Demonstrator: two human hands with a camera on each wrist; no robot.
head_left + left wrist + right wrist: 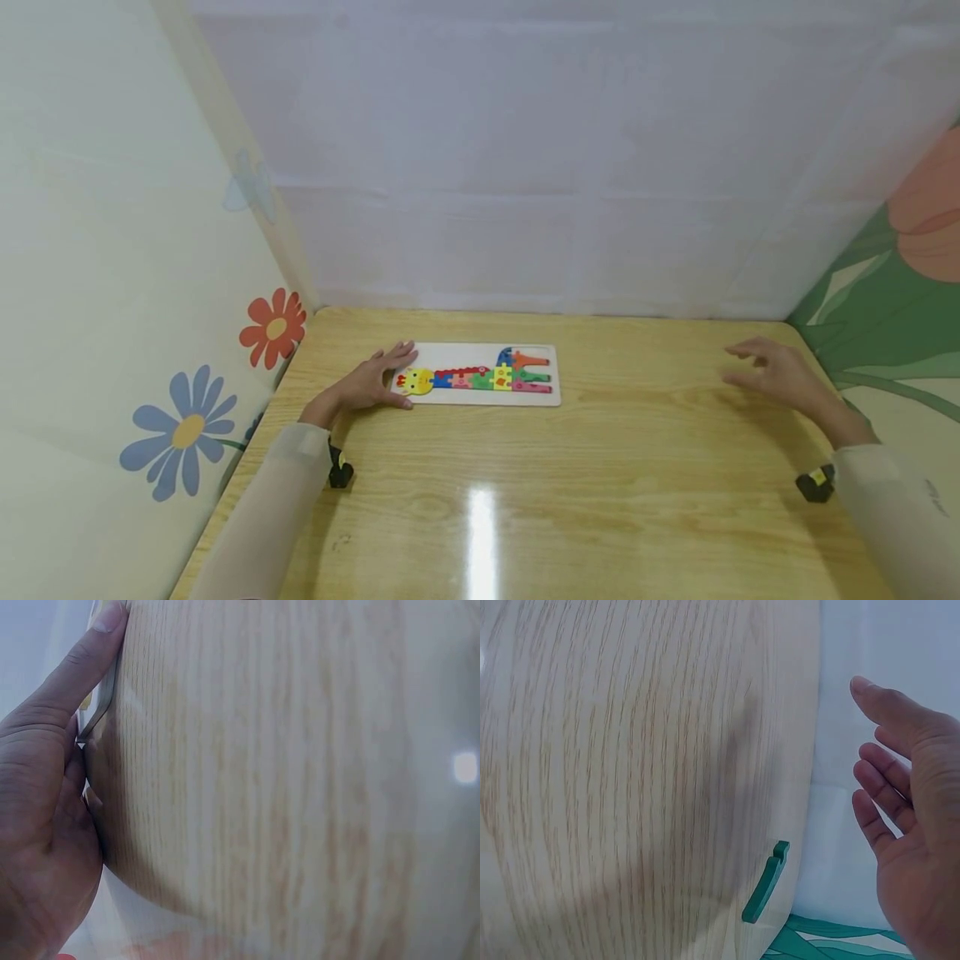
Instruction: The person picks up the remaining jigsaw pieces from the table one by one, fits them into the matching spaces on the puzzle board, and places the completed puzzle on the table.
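Note:
A white puzzle board (pixel 480 399) with a colourful giraffe lies flat on the table, the giraffe's yellow head (pixel 417 382) at its left end and its legs at the right. My left hand (pixel 369 382) rests on that left end, thumb along the near edge and fingers spread over the far side. In the left wrist view the thumb (pixel 79 671) lies straight against the board's edge. My right hand (pixel 776 375) hovers above the table's right side, fingers loosely bent, holding nothing. Below it, the right wrist view shows a slim green puzzle piece (pixel 763 889), hidden in the head view.
The wooden table (pixel 600 483) has a bright light reflection at its front middle. A pale cloth wall (pixel 525 167) stands behind it. Flower-printed panels stand at the left (pixel 187 432) and the right (pixel 885 325).

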